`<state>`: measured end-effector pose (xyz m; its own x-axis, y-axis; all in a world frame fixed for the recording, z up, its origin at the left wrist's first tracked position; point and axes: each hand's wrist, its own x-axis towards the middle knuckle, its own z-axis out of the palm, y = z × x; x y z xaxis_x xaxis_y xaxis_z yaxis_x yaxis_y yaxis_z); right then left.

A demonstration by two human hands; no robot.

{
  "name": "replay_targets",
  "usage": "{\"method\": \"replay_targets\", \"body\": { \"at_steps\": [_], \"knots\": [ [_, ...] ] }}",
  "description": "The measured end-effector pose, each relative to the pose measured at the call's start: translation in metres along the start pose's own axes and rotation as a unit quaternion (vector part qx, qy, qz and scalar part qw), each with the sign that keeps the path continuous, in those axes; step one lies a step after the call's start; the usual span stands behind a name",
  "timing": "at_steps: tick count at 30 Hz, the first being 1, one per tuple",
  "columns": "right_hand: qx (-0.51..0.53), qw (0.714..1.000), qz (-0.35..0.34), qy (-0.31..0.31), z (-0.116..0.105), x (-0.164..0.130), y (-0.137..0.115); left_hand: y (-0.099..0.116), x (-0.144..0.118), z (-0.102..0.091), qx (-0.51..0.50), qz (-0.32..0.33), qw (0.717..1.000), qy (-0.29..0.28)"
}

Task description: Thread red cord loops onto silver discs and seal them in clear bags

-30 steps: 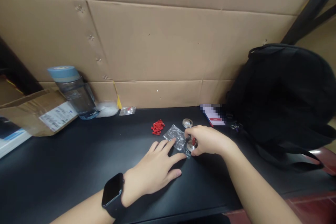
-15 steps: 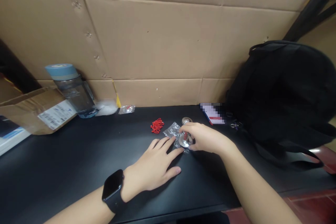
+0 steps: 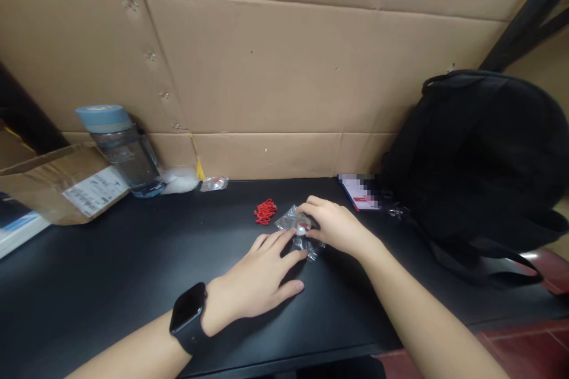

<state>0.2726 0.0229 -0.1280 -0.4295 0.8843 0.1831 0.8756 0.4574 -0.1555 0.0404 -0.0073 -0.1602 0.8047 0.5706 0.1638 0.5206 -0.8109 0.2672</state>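
My left hand lies flat on the black table, a black smartwatch on its wrist, fingertips on a clear plastic bag. My right hand grips a small round silver metal piece with a red part and holds it over the bag. A small heap of red clips lies just left of the bag.
A black backpack fills the right side, with a red-and-white card beside it. At back left stand a blue-lidded bottle, a cardboard box and a small clear packet. A cardboard wall closes the back.
My right hand has lifted the silver piece from the table at the bag's right and carried it left over the bag. The second silver disc behind is now hidden. My left hand barely moved.
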Motion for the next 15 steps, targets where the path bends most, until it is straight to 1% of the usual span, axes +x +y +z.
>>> {"method": "replay_targets", "body": {
  "at_steps": [3, 6, 10, 12, 15],
  "knots": [
    [-0.012, 1.0, 0.01, 0.017, 0.008, 0.005, 0.001, -0.001, -0.002, 0.001, 0.003, 0.002, 1.0, 0.003],
    [-0.01, 0.999, 0.002, 0.038, 0.017, 0.009, 0.001, -0.004, -0.004, 0.003, 0.006, 0.007, 1.0, 0.006],
    [0.035, 0.998, -0.014, 0.052, 0.022, 0.012, 0.003, -0.009, -0.004, 0.0, 0.004, 0.016, 1.0, 0.019],
    [0.089, 0.995, -0.038, 0.036, 0.018, 0.011, 0.006, -0.011, -0.004, -0.005, 0.0, 0.019, 0.999, 0.03],
    [0.181, 0.979, -0.091, -0.013, 0.005, 0.008, 0.012, -0.014, -0.002, -0.014, -0.009, 0.012, 0.999, 0.044]
  ]
}}
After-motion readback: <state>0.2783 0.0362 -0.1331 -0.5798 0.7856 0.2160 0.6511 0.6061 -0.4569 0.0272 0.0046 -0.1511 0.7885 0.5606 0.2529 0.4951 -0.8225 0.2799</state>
